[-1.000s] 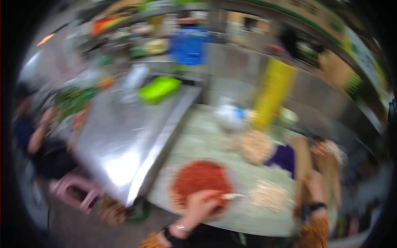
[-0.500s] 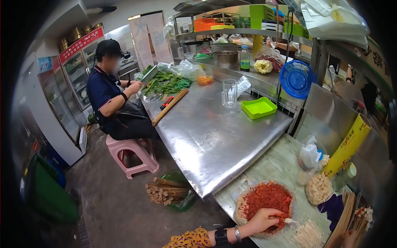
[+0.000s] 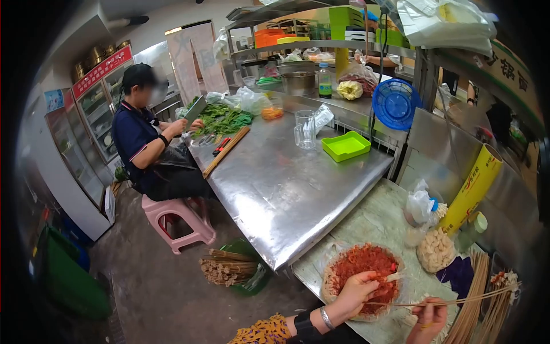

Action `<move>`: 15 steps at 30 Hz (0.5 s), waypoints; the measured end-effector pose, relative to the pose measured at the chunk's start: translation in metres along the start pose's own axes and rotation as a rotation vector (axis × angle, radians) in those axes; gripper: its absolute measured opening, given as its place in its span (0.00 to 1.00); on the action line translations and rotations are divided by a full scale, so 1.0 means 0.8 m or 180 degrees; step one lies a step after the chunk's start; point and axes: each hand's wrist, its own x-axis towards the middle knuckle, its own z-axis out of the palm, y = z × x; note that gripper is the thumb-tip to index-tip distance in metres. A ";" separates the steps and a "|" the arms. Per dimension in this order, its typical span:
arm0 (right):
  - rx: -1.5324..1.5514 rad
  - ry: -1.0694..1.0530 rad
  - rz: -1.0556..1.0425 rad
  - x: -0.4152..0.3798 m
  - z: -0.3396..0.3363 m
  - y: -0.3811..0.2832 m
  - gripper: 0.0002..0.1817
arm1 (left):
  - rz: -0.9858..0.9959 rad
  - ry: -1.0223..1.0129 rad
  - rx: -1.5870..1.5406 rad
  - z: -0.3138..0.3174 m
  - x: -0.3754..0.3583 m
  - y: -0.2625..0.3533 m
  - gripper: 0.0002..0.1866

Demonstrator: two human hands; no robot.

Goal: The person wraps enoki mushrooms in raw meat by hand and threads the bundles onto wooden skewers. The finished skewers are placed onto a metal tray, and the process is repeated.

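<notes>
My left hand (image 3: 356,291), with a bracelet at the wrist, is above a round bowl of red, sauce-coated meat (image 3: 366,262). Its fingers pinch a small bundle of enoki mushrooms (image 3: 394,277), whose pale ends stick out; red meat seems to be around it. To its right, my right hand (image 3: 429,316) is closed on a thin bamboo skewer (image 3: 458,301), held nearly level. The left tip of this skewer reaches under my left hand. More enoki lies on the board, partly hidden behind my right hand.
Bundled skewers (image 3: 470,298), a bag of pale pieces (image 3: 436,251) and a yellow roll (image 3: 472,186) stand at right. A steel table (image 3: 275,195) carries a green tray (image 3: 345,147) and glass mug (image 3: 305,131). A seated co-worker (image 3: 143,132) holds a cleaver (image 3: 195,109) by leafy greens.
My right hand has come up from the lower right with a skewer and moved left toward my left hand. My left hand has risen slightly with the enoki bundle. The co-worker's cleaver has shifted.
</notes>
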 end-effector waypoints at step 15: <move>0.0693 -0.0719 0.0779 0.030 -0.034 -0.029 0.16 | 0.0320 -0.0655 0.0837 -0.013 0.007 -0.006 0.14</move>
